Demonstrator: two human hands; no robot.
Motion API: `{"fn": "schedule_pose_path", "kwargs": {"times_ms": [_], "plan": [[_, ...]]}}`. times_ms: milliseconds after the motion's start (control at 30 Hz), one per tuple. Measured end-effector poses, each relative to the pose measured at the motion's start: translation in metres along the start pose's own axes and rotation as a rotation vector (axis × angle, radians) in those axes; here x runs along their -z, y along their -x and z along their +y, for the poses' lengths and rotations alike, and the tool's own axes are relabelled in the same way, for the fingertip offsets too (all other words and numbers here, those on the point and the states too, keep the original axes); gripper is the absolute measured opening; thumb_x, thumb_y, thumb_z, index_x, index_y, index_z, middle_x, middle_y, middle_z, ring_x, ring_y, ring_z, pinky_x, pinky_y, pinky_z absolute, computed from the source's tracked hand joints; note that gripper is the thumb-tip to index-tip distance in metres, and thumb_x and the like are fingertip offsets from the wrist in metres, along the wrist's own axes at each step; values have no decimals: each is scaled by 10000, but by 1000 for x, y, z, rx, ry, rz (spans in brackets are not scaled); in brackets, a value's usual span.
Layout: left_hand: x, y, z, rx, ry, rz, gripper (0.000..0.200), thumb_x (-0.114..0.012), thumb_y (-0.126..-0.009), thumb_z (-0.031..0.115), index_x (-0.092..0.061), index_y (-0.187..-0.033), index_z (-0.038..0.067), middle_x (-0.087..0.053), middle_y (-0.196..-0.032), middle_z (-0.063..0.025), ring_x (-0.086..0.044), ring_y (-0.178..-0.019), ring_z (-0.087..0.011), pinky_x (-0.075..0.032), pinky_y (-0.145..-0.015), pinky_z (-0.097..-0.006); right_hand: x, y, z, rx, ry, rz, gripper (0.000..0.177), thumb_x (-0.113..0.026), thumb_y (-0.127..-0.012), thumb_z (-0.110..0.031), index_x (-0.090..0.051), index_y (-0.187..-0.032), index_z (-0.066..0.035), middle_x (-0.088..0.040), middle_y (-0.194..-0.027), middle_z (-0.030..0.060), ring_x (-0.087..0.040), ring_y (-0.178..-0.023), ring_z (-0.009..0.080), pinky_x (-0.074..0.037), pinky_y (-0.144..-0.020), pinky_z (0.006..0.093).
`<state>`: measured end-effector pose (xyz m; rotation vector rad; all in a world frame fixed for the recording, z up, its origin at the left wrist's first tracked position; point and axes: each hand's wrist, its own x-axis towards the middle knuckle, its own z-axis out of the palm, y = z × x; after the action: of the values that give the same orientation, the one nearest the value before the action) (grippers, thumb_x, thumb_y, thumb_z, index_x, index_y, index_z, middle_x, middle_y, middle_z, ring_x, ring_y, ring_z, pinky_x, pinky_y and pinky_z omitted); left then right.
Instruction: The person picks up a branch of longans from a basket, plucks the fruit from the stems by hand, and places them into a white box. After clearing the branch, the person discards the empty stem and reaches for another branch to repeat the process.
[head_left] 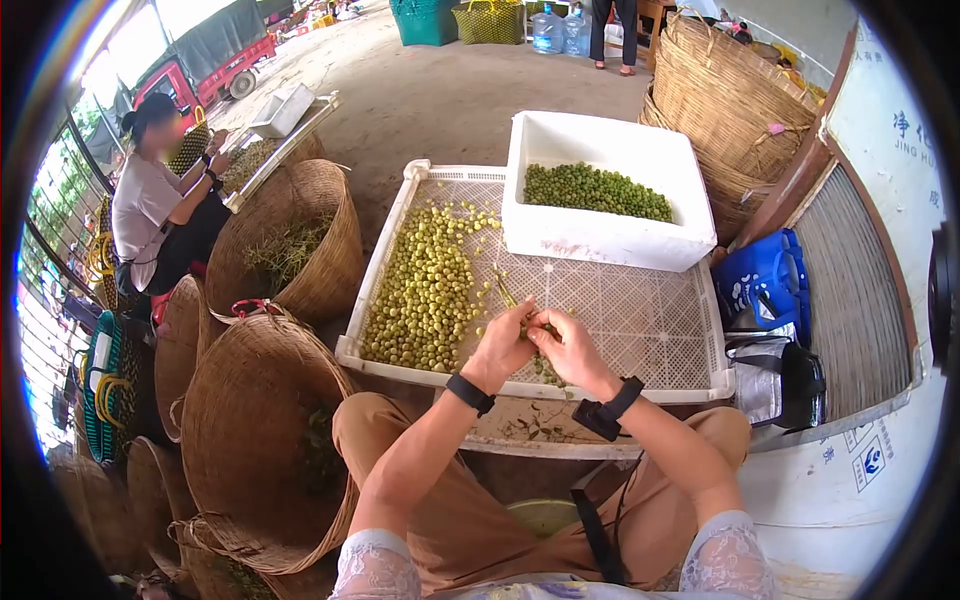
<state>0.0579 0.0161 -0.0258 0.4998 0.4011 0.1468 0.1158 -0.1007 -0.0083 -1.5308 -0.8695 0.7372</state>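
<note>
My left hand [503,345] is closed around a thin green sprig of fruit [503,287], whose stem sticks up past the fingers. Right beside it, my right hand [572,352] pinches at the lower part of the same sprig, with a bit of green between the fingertips. Both hands are over the front of a white perforated plastic tray [640,330]. A heap of small round yellow-green fruits [420,290] covers the tray's left part. Some fruits lie under my hands, partly hidden. On the tray's back right stands a white foam box [610,238] with darker green fruits [597,191] inside.
Large woven baskets [265,440] stand at my left, one basket [340,235] holding stems. More stacked baskets [725,100] are at the back right. A blue bag [765,285] and a silver bag [757,380] sit right of the tray. Another person [160,200] sits at the left.
</note>
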Motion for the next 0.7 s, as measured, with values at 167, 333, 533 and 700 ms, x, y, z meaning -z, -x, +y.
{"fn": "schedule_pose_path", "kwargs": {"times_ms": [167, 333, 533, 700], "plan": [[1, -1, -4, 6, -31, -4, 209, -433, -932, 211, -499, -868, 23, -499, -814, -62, -493, -781, -171, -455, -725, -336, -3, 3, -1, 258, 654, 122, 170, -536, -830, -138, -500, -953, -26, -596, -834, 178, -578, -746, 359, -450, -618, 429], [7, -4, -12, -33, -42, 26, 225, -419, -939, 217, -503, -861, 24, -494, -795, -59, -483, -754, -163, -445, -715, -314, 0, 0, 16, 328, 778, 103, 179, -516, -831, -126, -496, -970, -15, -593, -858, 182, -574, -780, 360, -451, -658, 437], [-6, 1, -4, -66, -38, 44, 234, -383, -952, 198, -495, -847, 21, -479, -806, -63, -464, -734, -145, -432, -686, -298, 8, -11, 21, 267, 579, 128, 147, -505, -849, -120, -523, -904, 16, -600, -750, 141, -584, -673, 320, -459, -600, 393], [-11, 5, -1, -360, -653, 94, 247, -396, -952, 219, -494, -862, 11, -493, -791, -61, -489, -700, -109, -432, -596, -262, 41, -13, 2, -317, -412, -31, 166, -481, -914, -183, -533, -871, -31, -502, -648, -3, -443, -515, 64, -345, -432, 203]]}}
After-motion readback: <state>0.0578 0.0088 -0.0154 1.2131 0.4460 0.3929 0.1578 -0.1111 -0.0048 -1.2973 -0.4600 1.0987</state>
